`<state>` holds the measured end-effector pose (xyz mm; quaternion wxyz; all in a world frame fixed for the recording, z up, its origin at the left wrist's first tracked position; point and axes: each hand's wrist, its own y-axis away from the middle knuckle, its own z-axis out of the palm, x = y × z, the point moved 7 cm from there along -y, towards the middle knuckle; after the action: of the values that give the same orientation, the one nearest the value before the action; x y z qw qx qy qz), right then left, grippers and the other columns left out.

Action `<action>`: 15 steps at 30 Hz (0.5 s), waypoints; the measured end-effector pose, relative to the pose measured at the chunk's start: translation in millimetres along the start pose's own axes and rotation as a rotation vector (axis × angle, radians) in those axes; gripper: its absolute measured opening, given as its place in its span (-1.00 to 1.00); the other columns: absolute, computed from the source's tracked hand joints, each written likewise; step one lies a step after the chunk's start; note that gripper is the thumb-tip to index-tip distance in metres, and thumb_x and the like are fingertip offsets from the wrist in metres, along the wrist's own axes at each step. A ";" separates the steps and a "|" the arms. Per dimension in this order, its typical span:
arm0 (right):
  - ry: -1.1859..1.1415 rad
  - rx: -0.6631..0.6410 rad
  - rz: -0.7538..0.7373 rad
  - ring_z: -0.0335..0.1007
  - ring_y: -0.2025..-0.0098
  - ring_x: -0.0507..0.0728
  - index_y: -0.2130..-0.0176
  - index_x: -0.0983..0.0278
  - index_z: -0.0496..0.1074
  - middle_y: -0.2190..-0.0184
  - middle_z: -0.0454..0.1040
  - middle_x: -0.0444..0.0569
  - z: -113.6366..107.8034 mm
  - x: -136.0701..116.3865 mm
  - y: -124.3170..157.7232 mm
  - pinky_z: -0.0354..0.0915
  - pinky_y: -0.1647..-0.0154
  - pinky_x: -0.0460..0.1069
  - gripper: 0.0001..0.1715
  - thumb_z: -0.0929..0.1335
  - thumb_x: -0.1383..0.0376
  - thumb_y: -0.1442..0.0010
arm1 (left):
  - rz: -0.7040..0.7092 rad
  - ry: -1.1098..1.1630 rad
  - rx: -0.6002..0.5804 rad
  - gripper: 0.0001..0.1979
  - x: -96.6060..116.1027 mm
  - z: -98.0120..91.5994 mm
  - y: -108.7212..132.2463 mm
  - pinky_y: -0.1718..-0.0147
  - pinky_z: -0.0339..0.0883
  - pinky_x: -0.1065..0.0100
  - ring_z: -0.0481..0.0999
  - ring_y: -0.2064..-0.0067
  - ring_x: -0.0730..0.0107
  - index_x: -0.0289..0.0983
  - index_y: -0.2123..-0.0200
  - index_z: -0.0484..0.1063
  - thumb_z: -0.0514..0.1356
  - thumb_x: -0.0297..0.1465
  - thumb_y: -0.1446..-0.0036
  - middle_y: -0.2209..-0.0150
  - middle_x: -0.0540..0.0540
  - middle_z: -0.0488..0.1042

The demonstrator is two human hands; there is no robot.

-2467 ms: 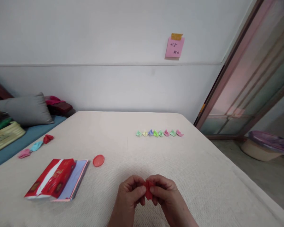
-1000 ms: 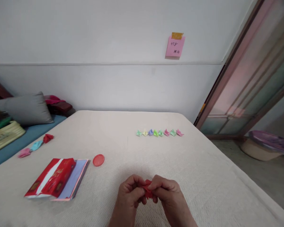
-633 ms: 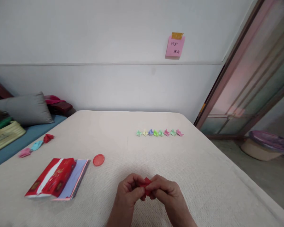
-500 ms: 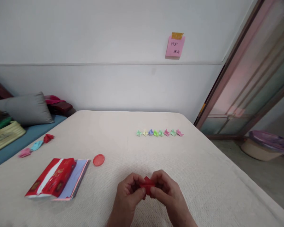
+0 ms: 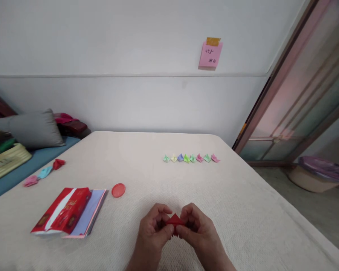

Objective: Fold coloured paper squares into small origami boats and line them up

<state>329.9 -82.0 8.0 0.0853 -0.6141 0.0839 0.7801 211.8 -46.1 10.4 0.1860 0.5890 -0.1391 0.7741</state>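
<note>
A small folded piece of red paper (image 5: pixel 175 219) is held between my two hands, low in the middle of the view. Its upper part shows as a pointed triangle; the fingers cover much of the lower part. My left hand (image 5: pixel 154 231) pinches its left side, thumb in front and curled fingers behind. On the other side, my right hand (image 5: pixel 199 233) grips it the same way, with both thumbs close together near the front. A row of several small folded paper pieces (image 5: pixel 187 158) in green, yellow, blue and pink stands farther back on the table.
A red packet (image 5: pixel 63 210) overlaps a stack of coloured paper sheets (image 5: pixel 86 216) at the left. Beside them lies a round red lid (image 5: pixel 118 190). Pink, blue (image 5: pixel 45 172) and red folded papers sit near the left edge. A pink note (image 5: pixel 211 55) is taped to the wall.
The red paper's triangular point now shows more fully between my hands. My left fingers have shifted slightly and the right thumb has moved a little to the left.
</note>
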 end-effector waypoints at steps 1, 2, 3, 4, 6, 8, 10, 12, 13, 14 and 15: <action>0.007 0.007 0.005 0.28 0.54 0.00 0.52 0.24 0.29 0.64 0.39 -0.24 0.2 0.9 0.1 0.14 0.52 -0.10 -0.76 0.41 0.51 0.11 | -0.012 0.020 0.006 -0.84 -0.8 -0.2 -0.1 0.50 0.17 0.44 0.34 0.51 0.47 -0.24 0.34 0.41 0.27 -0.50 0.05 0.56 0.07 0.43; 0.010 0.017 0.010 0.27 0.55 0.00 0.52 0.24 0.28 0.64 0.38 -0.24 0.3 2.1 0.3 0.13 0.53 -0.11 -0.75 0.40 0.52 0.13 | -0.017 0.032 0.013 -0.86 -1.2 -0.2 0.0 0.52 0.14 0.45 0.32 0.52 0.49 -0.25 0.37 0.42 0.27 -0.51 0.07 0.58 0.09 0.41; 0.010 0.028 0.013 0.26 0.56 0.00 0.53 0.24 0.27 0.65 0.38 -0.25 0.6 3.4 0.6 0.12 0.54 -0.11 -0.75 0.39 0.52 0.14 | -0.020 0.040 0.018 -0.87 -1.7 0.0 -0.1 0.53 0.12 0.46 0.30 0.54 0.51 -0.25 0.40 0.42 0.27 -0.52 0.09 0.59 0.10 0.39; 0.010 0.043 0.011 0.25 0.56 0.00 0.54 0.24 0.26 0.65 0.38 -0.25 0.9 4.5 0.8 0.12 0.55 -0.11 -0.75 0.38 0.52 0.15 | -0.022 0.047 0.022 -0.87 -2.6 0.3 -0.5 0.55 0.10 0.47 0.29 0.55 0.52 -0.26 0.43 0.42 0.27 -0.53 0.11 0.61 0.10 0.38; 0.025 0.097 -0.012 0.21 0.58 -0.01 0.55 0.23 0.25 0.67 0.35 -0.26 0.0 5.4 1.0 0.10 0.57 -0.12 -0.77 0.36 0.52 0.16 | -0.031 0.064 0.039 -0.86 -6.1 -0.3 -2.4 0.57 0.08 0.47 0.28 0.57 0.53 -0.26 0.44 0.40 0.28 -0.54 0.13 0.62 0.11 0.37; 0.039 0.157 -0.032 0.18 0.59 -0.02 0.55 0.23 0.25 0.69 0.31 -0.27 -1.7 6.1 1.0 0.07 0.59 -0.12 -0.78 0.35 0.51 0.14 | -0.046 0.066 0.066 -0.82 -12.0 -2.2 -6.0 0.57 0.09 0.47 0.30 0.57 0.52 -0.26 0.40 0.38 0.27 -0.53 0.14 0.61 0.11 0.38; 0.010 0.197 -0.022 0.16 0.60 -0.02 0.54 0.23 0.24 0.69 0.29 -0.29 -3.3 8.0 0.6 0.06 0.61 -0.13 -0.77 0.38 0.48 0.13 | -0.056 0.063 0.087 -0.76 -18.0 -4.0 -9.7 0.55 0.12 0.46 0.33 0.55 0.49 -0.25 0.33 0.35 0.27 -0.53 0.13 0.59 0.09 0.40; -0.038 0.212 -0.012 0.16 0.61 -0.03 0.52 0.22 0.24 0.68 0.29 -0.29 -4.7 8.9 0.1 0.07 0.63 -0.14 -0.75 0.40 0.46 0.14 | -0.061 0.066 0.080 -0.71 -21.9 -3.6 -12.0 0.55 0.12 0.45 0.34 0.55 0.48 -0.25 0.29 0.32 0.27 -0.52 0.15 0.58 0.09 0.43; -0.059 0.211 -0.013 0.17 0.61 -0.03 0.51 0.23 0.24 0.68 0.30 -0.29 -5.2 8.5 0.1 0.09 0.62 -0.14 -0.75 0.41 0.46 0.14 | -0.059 0.074 0.077 -0.69 -22.2 -3.2 -12.3 0.55 0.12 0.45 0.35 0.55 0.48 -0.25 0.28 0.32 0.28 -0.52 0.16 0.58 0.09 0.43; -0.074 0.203 -0.015 0.18 0.61 -0.03 0.51 0.23 0.25 0.67 0.32 -0.28 -5.5 7.7 0.0 0.11 0.61 -0.13 -0.75 0.41 0.45 0.13 | -0.057 0.084 0.076 -0.68 -21.6 -3.0 -12.0 0.54 0.13 0.45 0.36 0.54 0.47 -0.25 0.27 0.32 0.28 -0.52 0.15 0.56 0.08 0.45; -0.083 0.189 -0.017 0.20 0.61 -0.02 0.49 0.23 0.27 0.66 0.34 -0.27 -5.5 6.7 0.0 0.13 0.60 -0.12 -0.77 0.42 0.43 0.11 | -0.056 0.097 0.078 -0.69 -20.2 -2.9 -11.4 0.53 0.13 0.45 0.37 0.53 0.47 -0.24 0.27 0.32 0.28 -0.52 0.15 0.56 0.08 0.46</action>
<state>333.5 -83.1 0.3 0.1530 -0.5712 0.1482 0.7927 219.3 -37.2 -9.9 0.1912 0.5613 -0.0832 0.8009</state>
